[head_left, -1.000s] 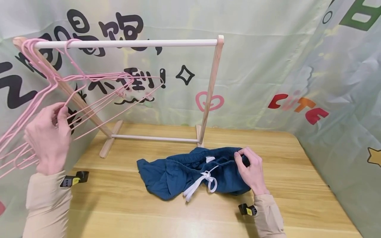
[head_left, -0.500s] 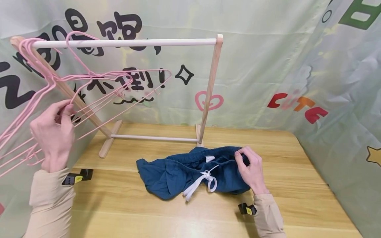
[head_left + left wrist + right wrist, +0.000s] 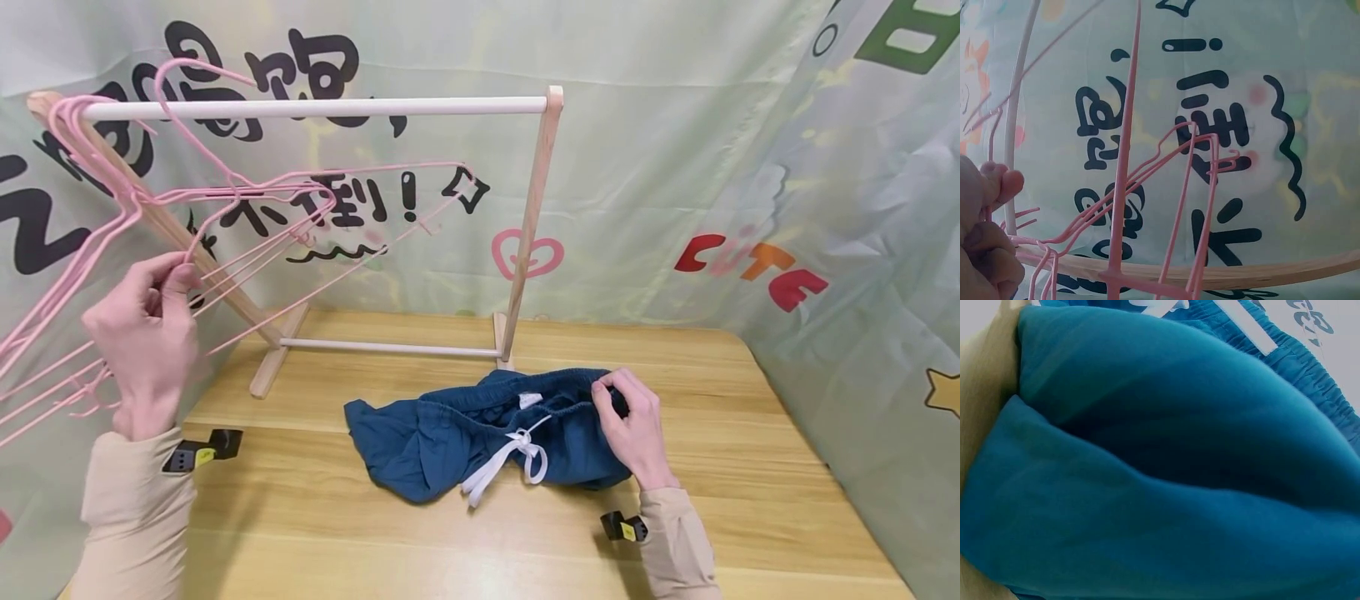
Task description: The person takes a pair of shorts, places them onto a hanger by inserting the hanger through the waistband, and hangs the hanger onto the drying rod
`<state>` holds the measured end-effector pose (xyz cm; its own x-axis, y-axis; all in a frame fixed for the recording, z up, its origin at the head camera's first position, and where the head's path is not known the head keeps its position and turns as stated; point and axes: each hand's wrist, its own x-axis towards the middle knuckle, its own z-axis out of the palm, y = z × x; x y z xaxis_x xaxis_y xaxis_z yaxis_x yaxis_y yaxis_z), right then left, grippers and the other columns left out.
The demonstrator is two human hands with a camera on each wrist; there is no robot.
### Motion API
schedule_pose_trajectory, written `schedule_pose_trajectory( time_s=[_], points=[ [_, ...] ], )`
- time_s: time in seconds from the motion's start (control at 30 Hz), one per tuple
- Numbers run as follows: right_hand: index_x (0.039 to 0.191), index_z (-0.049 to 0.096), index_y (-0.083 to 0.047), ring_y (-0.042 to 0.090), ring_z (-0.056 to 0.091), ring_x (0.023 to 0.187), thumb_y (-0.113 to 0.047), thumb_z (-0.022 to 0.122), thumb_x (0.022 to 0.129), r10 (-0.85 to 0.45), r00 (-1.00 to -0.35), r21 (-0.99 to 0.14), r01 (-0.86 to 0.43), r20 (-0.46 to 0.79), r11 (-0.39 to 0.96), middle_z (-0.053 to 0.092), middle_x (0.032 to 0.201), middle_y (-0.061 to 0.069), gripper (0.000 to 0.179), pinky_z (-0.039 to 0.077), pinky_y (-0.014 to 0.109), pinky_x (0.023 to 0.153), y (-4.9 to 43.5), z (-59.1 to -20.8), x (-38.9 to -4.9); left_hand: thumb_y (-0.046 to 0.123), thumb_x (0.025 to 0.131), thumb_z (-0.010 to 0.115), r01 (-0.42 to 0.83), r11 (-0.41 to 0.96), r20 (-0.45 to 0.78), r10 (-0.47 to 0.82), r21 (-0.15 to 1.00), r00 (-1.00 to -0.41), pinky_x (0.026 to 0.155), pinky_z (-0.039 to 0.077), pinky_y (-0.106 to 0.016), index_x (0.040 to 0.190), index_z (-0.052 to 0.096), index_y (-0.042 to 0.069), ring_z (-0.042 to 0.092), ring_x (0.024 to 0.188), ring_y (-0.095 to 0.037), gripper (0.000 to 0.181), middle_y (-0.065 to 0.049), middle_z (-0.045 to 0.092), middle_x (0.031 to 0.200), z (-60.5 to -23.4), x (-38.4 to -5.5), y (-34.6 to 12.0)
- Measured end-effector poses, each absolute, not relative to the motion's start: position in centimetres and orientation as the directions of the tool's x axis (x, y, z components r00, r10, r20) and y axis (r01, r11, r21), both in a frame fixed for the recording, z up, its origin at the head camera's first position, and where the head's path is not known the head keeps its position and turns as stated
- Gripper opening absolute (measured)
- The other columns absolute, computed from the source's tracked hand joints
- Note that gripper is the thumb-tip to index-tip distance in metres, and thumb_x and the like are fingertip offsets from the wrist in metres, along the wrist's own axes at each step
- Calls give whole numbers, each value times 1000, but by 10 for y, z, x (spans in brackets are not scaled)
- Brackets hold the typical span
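My left hand pinches the sloping shoulder of a pink clothes hanger between thumb and fingers. The hanger's hook rises above the rack's white top rail, and its far end reaches right past the other hangers. In the left wrist view the fingers show at the left edge. On the table lie blue drawstring shorts with a gathered waistband and a tied white cord. My right hand pinches the waistband at its right end. Blue cloth fills most of the right wrist view, where the right fingers are hidden.
More pink hangers hang at the left end of the wooden rack, bunched on its white rail. The rack's feet stand on the wooden table behind the shorts. A printed curtain surrounds the table.
My left hand has moved slightly right with the hanger. Its hook has lifted above the rail and its far end has shifted right and up. The right hand and shorts have stayed put.
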<state>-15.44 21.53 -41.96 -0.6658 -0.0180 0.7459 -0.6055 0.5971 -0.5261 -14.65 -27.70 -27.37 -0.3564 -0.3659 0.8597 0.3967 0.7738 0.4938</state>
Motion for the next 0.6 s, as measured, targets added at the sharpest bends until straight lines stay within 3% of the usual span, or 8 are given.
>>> schedule_pose_trajectory(
  time_s=[0.2,0.4,0.6],
  points=[
    [81,65,-7,7,56,77,4,62,90,-17,-670,-527,-599,742,603,64,79,5,15,42,13,79,217,-418,-154,11,95,69,440,764,868,-315,472,-384,56,23,-3,95,74,-9,36,56,21,20,47,54,81,-289,-147,-271],
    [85,67,-6,8,57,80,3,61,91,-21,-677,-526,-592,736,611,65,83,6,12,42,12,82,217,-417,-153,9,94,70,465,766,879,-270,444,-394,56,24,-2,94,74,-9,40,60,25,18,47,54,84,-309,-144,-268],
    [90,67,-4,9,58,84,4,60,92,-26,-684,-528,-587,729,614,64,88,7,11,42,14,84,217,-417,-151,5,92,71,504,725,869,-280,470,-408,55,26,-4,92,73,-10,41,59,20,15,43,58,86,-330,-140,-259]
  ],
)
